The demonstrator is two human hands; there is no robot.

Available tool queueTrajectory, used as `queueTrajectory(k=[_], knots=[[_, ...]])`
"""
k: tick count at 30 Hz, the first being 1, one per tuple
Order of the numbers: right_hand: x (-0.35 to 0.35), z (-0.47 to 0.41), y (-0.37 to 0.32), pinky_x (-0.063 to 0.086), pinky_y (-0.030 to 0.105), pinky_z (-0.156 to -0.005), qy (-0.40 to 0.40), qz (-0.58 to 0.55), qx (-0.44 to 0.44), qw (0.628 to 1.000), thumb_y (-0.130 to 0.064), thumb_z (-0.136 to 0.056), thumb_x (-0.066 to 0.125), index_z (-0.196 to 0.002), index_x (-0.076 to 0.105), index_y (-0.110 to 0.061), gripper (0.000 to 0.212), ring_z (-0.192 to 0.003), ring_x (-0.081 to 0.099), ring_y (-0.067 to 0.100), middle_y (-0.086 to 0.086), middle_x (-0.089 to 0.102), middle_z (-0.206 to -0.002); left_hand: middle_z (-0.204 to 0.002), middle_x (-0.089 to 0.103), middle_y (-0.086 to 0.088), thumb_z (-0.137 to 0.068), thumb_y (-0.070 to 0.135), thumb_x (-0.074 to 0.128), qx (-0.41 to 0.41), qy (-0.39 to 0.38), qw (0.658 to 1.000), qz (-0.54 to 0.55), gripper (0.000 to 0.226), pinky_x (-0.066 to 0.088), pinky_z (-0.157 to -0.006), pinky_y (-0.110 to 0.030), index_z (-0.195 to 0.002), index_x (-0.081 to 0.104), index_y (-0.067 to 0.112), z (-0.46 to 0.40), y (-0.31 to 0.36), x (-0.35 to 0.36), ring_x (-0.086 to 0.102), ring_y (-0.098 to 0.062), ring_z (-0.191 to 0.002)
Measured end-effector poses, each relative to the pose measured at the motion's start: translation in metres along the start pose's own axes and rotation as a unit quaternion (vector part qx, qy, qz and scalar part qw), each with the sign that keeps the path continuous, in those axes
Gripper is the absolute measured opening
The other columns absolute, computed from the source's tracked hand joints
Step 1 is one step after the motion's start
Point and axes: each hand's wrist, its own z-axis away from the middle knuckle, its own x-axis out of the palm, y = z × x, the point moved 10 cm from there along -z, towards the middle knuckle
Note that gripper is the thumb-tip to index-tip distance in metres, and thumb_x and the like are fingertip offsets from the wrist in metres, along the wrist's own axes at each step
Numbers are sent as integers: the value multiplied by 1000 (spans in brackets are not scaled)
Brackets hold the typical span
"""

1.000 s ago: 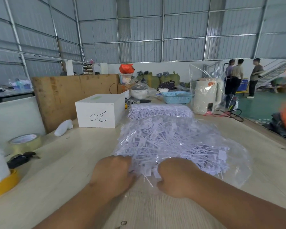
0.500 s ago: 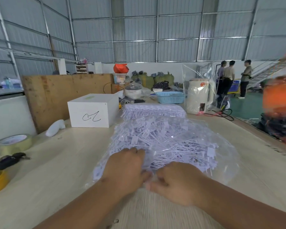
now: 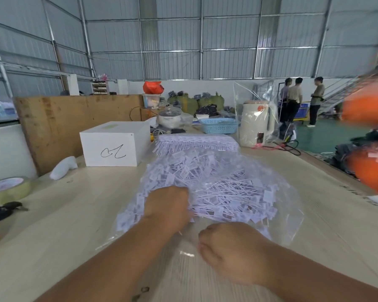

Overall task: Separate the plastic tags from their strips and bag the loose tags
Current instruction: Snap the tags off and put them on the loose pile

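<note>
A clear plastic bag point(image 3: 290, 216) full of loose white plastic tags point(image 3: 227, 188) lies on the pale wooden table point(image 3: 63, 225) in front of me. My left hand point(image 3: 167, 207) reaches into the bag's near opening among the tags; its fingers are hidden. My right hand point(image 3: 229, 251) is curled and pinches the bag's near edge just right of the opening. Behind the bag lies a stack of tags joined on their strips point(image 3: 196, 141).
A white box point(image 3: 111, 147) stands at the back left, with a tape roll point(image 3: 8, 188) and a dark tool point(image 3: 2, 211) at the left edge. A blue basket point(image 3: 219, 125) and a cream kettle point(image 3: 256, 125) stand behind. Three people stand far right.
My left hand has pushed forward into the bag among the tags. My right hand has drawn back toward me with the bag's edge.
</note>
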Motion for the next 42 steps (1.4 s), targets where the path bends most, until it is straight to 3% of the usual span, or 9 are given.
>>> queueTrajectory(k=[4, 8, 10, 14, 21, 25, 30, 36, 42], knots=[[-5, 11, 32, 38, 28, -67, 24, -21, 67, 997, -40, -95, 36, -82, 39, -30, 16, -88, 58, 22, -1, 57, -95, -87, 63, 4, -80, 52, 59, 94, 57, 992, 61, 28, 27, -58, -27, -92, 55, 27, 11, 48, -24, 62, -20, -81], [2, 29, 42, 41, 28, -73, 25, 0, 83, 996, -41, -95, 36, -91, 58, -20, 31, -97, 54, 19, -3, 53, -107, -54, 55, 3, -42, 31, 82, 199, 83, 975, -47, 35, 25, -41, -21, -64, 58, 20, 18, 101, -31, 56, -18, -46], [4, 35, 37, 47, 31, -81, 19, 17, 76, 997, -45, -95, 31, -98, 62, -19, 40, -101, 52, 21, -2, 53, -110, -61, 60, 1, -49, 30, 81, 207, 63, 974, -67, 32, 31, -44, -23, -72, 62, 19, 10, 110, -17, 61, -21, -54], [3, 42, 27, 46, 38, -87, 2, 38, 81, 996, -55, -91, 15, -105, 67, -19, 65, -97, 51, 26, 2, 53, -105, -95, 65, -6, -82, 23, 59, 148, 55, 986, -56, 21, 32, -63, -29, -102, 58, 15, -12, 99, -1, 63, -29, -89], [-6, 46, 59, 49, 37, -77, 7, -95, 159, 983, -47, -94, 40, -67, 49, -21, 39, -83, 58, 20, -2, 57, -83, -91, 63, -4, -85, 25, 57, 157, 28, 987, 3, 19, 30, -59, -30, -81, 38, 24, -5, 107, -2, 62, -28, -86], [-4, 39, 75, 49, 33, -86, 16, -16, 177, 984, -40, -92, 40, -90, 58, -20, 26, -104, 54, 22, 3, 54, -104, -96, 61, 1, -89, 40, 52, 145, 80, 986, 21, 17, 35, -62, -31, -95, 49, 25, 15, 84, -23, 59, -24, -93], [7, 33, 89, 49, 31, -83, 8, -22, 209, 978, -36, -93, 40, -98, 57, -18, 26, -103, 53, 19, 0, 49, -105, -102, 61, 4, -88, 48, 51, 34, 45, 998, -34, 30, 39, -65, -31, -108, 47, 26, 25, 9, -16, 61, -21, -96], [-14, 20, 81, 48, 31, -70, 69, -6, 205, 976, -38, -91, 36, -74, 39, -24, 22, -85, 58, 18, -6, 54, -88, -81, 62, 3, -94, 47, 45, 36, 42, 998, 14, 27, 41, -59, -32, -78, 37, 26, 44, -41, -15, 62, -22, -77], [-32, 12, 78, 33, 30, -53, 105, 45, 228, 967, -43, -93, 36, -98, 37, -26, 18, -67, 46, 21, -6, 40, -68, -63, 53, 0, -65, 30, 79, 26, 60, 996, -55, 34, 38, -47, -29, -64, 46, 19, 61, -77, -29, 57, -26, -60]])
